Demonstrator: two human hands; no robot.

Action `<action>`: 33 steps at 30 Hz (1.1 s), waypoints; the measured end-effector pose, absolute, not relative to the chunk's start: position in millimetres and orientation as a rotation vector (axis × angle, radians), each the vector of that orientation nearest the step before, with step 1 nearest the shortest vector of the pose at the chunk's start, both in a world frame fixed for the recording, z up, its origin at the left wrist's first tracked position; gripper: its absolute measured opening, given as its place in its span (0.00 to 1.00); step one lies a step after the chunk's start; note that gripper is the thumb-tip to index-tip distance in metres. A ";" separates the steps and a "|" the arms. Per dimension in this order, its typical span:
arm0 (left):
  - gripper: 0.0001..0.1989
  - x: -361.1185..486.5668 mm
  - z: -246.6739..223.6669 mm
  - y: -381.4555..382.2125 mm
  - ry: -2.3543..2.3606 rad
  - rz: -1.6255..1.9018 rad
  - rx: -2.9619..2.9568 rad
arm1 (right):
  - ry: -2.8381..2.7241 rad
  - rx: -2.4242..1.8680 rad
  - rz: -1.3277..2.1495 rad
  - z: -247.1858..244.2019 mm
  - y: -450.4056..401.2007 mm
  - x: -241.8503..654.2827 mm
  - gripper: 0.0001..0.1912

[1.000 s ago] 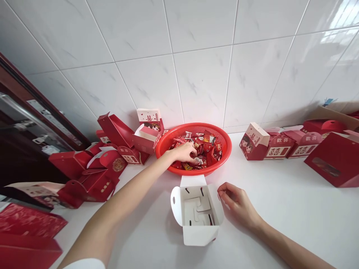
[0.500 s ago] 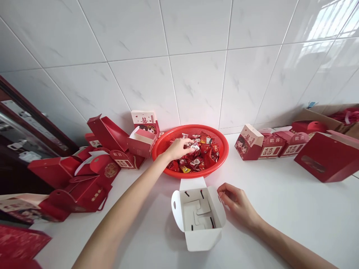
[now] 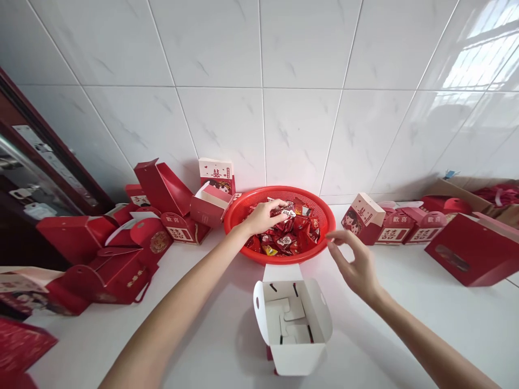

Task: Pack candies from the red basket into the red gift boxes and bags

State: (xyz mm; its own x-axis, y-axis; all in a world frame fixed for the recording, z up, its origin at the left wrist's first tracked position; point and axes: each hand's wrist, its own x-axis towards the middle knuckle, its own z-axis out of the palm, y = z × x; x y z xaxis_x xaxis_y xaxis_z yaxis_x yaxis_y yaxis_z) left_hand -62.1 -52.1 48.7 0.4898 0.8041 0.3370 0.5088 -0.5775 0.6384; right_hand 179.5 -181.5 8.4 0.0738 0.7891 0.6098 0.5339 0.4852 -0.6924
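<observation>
From here I see the left hand (image 3: 261,217) over the red basket (image 3: 279,259), its thumb and fingers closed around a wrapped candy (image 3: 288,212) above the heap of other sweets (image 3: 284,241). The right hand (image 3: 357,265) hovers by the basket's right rim, thumb and forefinger apart, the other fingers curled. The open box (image 3: 294,319), white inside, sits on the white table (image 3: 377,340) just in front of the basket, its flaps spread. Red boxes (image 3: 121,275) crowd the left side.

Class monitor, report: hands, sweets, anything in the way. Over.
Left hand on wrapped sweet in red basket. Right hand open beside basket's rim. Open box in front, nothing visibly blocking.
</observation>
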 end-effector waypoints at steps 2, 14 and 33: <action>0.17 -61.7 49.0 -53.3 1.048 0.876 2.272 | -1.663 -1.174 0.308 27.5 -155.7 170.9 0.10; 0.12 -61.3 49.0 -50.4 1.039 1.096 2.139 | -1.267 -0.987 0.931 43.7 -87.5 135.7 0.13; 0.14 -60.7 32.5 -36.5 1.183 0.395 2.532 | -1.009 -0.915 0.950 36.0 -105.8 147.5 0.15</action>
